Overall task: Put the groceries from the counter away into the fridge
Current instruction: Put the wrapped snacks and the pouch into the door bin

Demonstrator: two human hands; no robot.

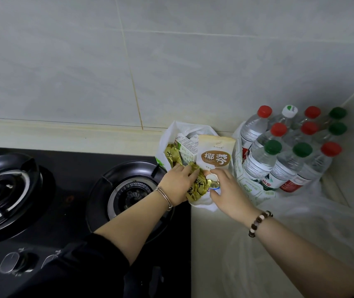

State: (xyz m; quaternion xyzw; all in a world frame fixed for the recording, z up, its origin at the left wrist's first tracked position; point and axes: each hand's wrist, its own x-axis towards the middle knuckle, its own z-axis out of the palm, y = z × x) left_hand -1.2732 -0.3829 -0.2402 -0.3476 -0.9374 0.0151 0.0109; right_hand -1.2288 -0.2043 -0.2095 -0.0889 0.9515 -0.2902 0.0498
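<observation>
A white plastic bag of groceries stands on the counter against the wall. It holds a cream and brown coconut pouch, small cartons and gold foil packets. My left hand grips a gold foil packet at the bag's front. My right hand has its fingers round a small can with a shiny lid, right beside that packet. The fridge is not in view.
Several water bottles with red, green and white caps stand in the right corner. A black gas hob with two burners lies left of the bag. Loose clear plastic covers the counter on the right.
</observation>
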